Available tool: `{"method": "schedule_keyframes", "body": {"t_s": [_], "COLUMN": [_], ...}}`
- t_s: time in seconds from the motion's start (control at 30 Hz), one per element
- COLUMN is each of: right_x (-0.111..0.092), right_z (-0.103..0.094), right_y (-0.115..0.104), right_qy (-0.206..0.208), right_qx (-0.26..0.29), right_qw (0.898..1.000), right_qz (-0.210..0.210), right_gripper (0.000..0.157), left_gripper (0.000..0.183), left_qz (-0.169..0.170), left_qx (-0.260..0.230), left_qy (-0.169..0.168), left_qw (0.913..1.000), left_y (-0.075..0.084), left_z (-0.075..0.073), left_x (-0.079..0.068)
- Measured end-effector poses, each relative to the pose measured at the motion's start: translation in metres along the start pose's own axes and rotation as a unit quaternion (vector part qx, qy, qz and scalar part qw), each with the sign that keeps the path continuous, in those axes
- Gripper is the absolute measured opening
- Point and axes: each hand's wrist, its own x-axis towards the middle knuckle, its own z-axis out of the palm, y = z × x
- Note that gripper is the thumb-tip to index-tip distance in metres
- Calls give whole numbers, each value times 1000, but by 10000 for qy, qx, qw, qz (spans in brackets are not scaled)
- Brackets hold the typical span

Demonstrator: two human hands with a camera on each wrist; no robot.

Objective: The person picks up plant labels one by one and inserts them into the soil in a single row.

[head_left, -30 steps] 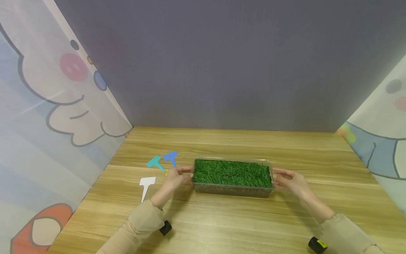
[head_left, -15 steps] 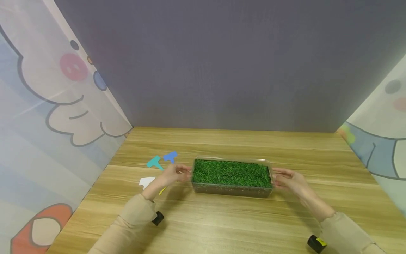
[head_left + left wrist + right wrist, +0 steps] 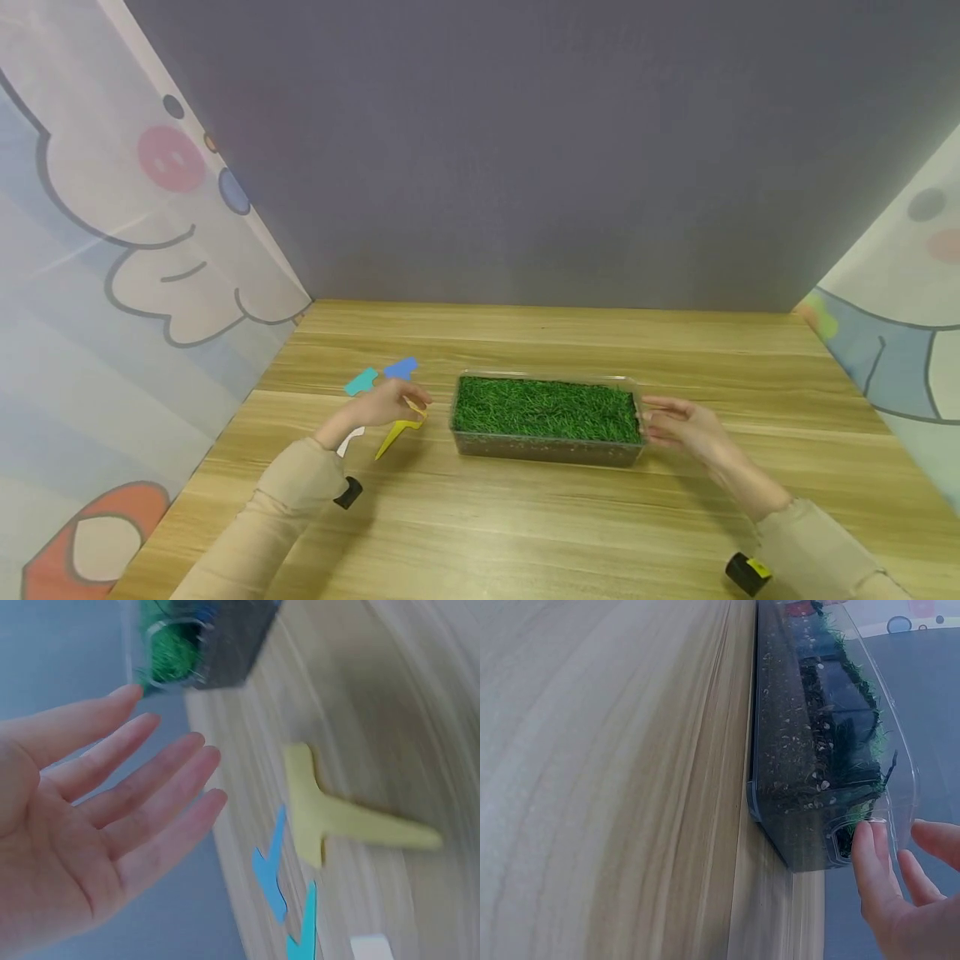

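A clear plastic planter box with dark, gravelly soil holds a bed of green artificial grass. At its right end my right hand touches the wall by the handle cutout, fingers fairly straight. My left hand is apart from the box, over the plant labels, and holds nothing; in the left wrist view its fingers are extended. Just below it lies a yellow T-shaped plant label, partly covered by the hand in the head view. Blue, teal and white labels lie around it.
Everything stands on a wood-grain table. A grey panel rises at the back edge, with cartoon-printed sheets at both sides. Small black devices sit at both sleeves.
My left hand has left the box's left end and moved left over the labels, uncovering the yellow one and hiding parts of the teal, blue and white ones. The right hand stays put.
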Motion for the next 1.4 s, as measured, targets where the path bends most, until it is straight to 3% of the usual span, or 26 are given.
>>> {"method": "schedule_keyframes", "body": {"t_s": [0.1, 0.23, 0.37, 0.47, 0.67, 0.9, 1.1, 1.2, 1.4], "right_x": [-11, -20, -15, -9, -7, -15, -22, -23, -24], "right_z": [9, 17, 12, 4, 1, 10, 19, 20, 19], "right_y": [-17, -30, -24, -13, -11, -23, -35, -36, -34], "right_qy": [-54, -49, -162, -343, -585, -333, -140, -131, -155], "right_qx": [-58, -120, -98, 49, 408, 121, -108, -112, 74], "right_qw": [10000, 9999, 9998, 9994, 9970, 9994, 9998, 9998, 9998], "right_qz": [-11, -34, 0, -36, -286, -28, 1, 22, -23], "right_gripper": [68, 62, 55, 48, 56, 58, 62, 59, 58], "left_gripper": [26, 25, 28, 32, 38, 41, 41, 42, 42], "left_qz": [120, -19, -218, -150, -207, -467, -556, -647, -703], "left_qx": [500, 914, 1416, 1979, 2643, 3025, 3117, 3102, 2731], "left_qy": [48, 99, 51, 4, -105, -317, -413, -432, -448], "left_qw": [9987, 9958, 9897, 9801, 9642, 9515, 9477, 9475, 9584], "left_y": [-2, -3, -4, -4, -4, -6, -12, -16, -21], "left_z": [-3, -4, -2, 0, 2, 3, 5, 7, 8], "left_x": [0, 1, 2, 4, 8, 12, 15, 16, 16]}}
